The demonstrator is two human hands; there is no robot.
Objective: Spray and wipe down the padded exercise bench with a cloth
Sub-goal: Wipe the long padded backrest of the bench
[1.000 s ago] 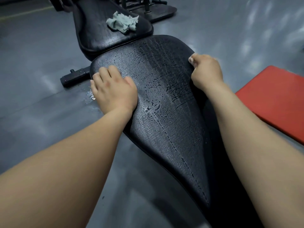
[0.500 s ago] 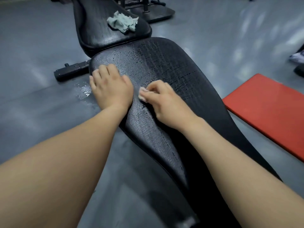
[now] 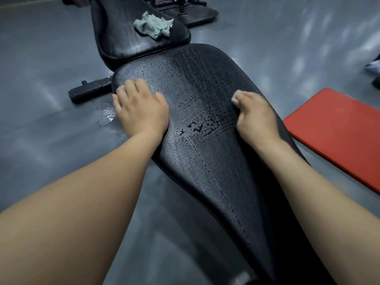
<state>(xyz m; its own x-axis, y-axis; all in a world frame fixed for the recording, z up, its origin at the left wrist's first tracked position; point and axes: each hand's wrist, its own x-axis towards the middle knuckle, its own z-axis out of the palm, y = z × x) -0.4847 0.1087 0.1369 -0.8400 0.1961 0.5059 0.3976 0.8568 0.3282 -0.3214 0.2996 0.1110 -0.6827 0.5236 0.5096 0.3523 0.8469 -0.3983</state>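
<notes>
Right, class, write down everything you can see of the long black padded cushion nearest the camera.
The long black padded bench cushion looks like worn, cracked faux leather, wide at its far end and narrowing toward the camera, with a dashed stitch line along it. Droplets glisten across its far half. The left hand rests flat on its left edge; the right hand, fingers curled, presses a small white wad against its right side.

I'm looking into a gym, black padded exercise bench [image 3: 205,165], smooth grey floor [image 3: 41,58], red mat [image 3: 339,130] alongside, metal machine base [image 3: 197,15] behind.
</notes>
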